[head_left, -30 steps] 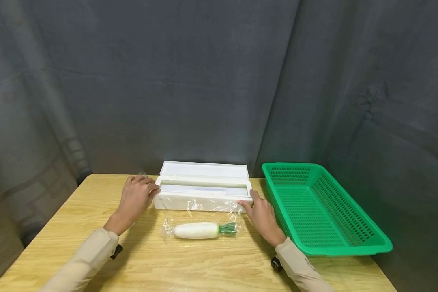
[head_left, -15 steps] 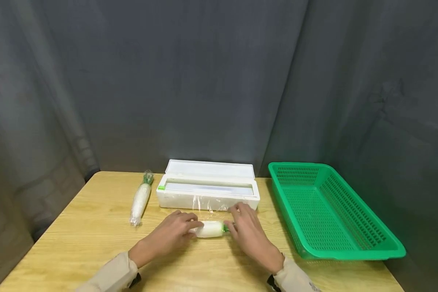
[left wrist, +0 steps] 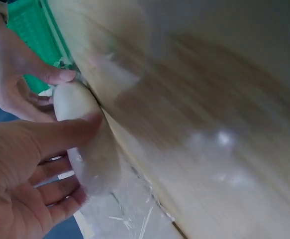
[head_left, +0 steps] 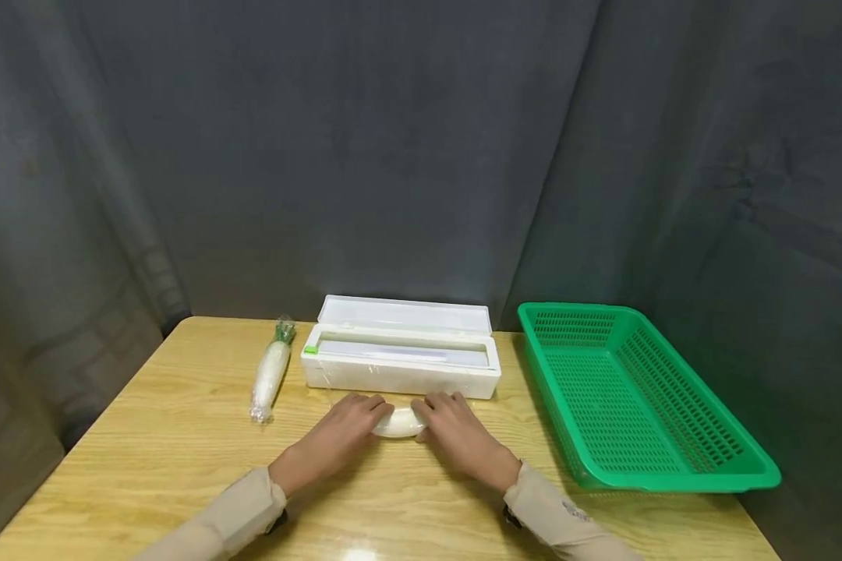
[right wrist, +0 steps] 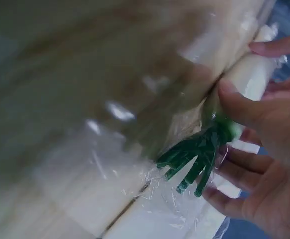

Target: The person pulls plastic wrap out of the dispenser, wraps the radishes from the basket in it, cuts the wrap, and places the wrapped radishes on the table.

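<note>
A white daikon radish (head_left: pixel 398 423) lies crosswise just in front of a white cling film box (head_left: pixel 400 382). My left hand (head_left: pixel 344 430) grips its left end, thumb on the near side and fingers curled beneath in the left wrist view. The right hand (head_left: pixel 459 436) holds the leafy end the same way. Short green stems (right wrist: pixel 192 157) fan out past the right hand, covered by clear cling film (right wrist: pixel 184 214). More film (left wrist: pixel 127 214) spreads under and beyond the radish toward the box. From the head view both hands hide the radish's ends.
The box lid (head_left: pixel 405 314) stands open at the back, and a green slider (head_left: pixel 311 350) sits at the box's left corner. Left of it lies another daikon in film (head_left: pixel 271 372). A green plastic basket (head_left: pixel 673 481) occupies the right of the wooden table (head_left: pixel 161 436).
Both hands have left the ends of the box and come down onto the radish, then closer together along it. The radish has shifted slightly toward the box. The left daikon has come into view.
</note>
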`<state>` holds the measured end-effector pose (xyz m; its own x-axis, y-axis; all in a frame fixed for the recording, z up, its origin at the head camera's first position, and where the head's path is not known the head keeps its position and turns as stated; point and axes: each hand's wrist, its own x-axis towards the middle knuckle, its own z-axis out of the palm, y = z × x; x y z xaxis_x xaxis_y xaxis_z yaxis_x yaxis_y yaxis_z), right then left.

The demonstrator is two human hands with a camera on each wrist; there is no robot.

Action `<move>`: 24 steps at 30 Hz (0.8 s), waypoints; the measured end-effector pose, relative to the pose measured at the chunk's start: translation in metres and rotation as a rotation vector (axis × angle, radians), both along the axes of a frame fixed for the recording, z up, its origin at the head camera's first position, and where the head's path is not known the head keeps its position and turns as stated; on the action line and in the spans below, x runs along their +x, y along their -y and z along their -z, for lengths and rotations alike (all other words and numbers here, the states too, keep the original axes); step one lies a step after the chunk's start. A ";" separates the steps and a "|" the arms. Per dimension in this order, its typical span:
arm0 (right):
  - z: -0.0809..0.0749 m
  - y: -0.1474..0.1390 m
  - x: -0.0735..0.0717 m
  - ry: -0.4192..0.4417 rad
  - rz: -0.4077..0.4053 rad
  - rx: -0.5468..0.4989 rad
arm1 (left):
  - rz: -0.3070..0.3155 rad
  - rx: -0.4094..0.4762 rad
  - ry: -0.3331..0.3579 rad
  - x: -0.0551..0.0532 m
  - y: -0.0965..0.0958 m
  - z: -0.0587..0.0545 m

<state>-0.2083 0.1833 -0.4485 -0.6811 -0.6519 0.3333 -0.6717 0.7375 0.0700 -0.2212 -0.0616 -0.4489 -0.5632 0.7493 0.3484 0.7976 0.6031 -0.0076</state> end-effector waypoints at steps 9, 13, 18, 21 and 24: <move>-0.011 -0.007 0.002 0.133 -0.060 0.014 | 0.049 0.017 0.087 0.003 0.000 -0.007; -0.018 -0.010 0.004 0.237 -0.096 -0.023 | 0.079 -0.016 0.105 0.005 0.001 -0.011; -0.023 -0.014 0.005 0.476 -0.131 -0.063 | 0.124 0.022 0.340 0.006 0.006 -0.016; -0.026 -0.016 0.007 0.577 -0.124 -0.085 | 0.128 0.029 0.444 0.006 0.007 -0.018; -0.029 -0.016 0.008 0.587 -0.100 -0.077 | 0.113 0.009 0.461 0.003 0.004 -0.020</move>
<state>-0.2001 0.1990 -0.4193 -0.7025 -0.7111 -0.0309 -0.6482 0.6571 -0.3847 -0.2180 -0.0654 -0.4289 -0.5755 0.8130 0.0885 0.7775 0.5103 0.3675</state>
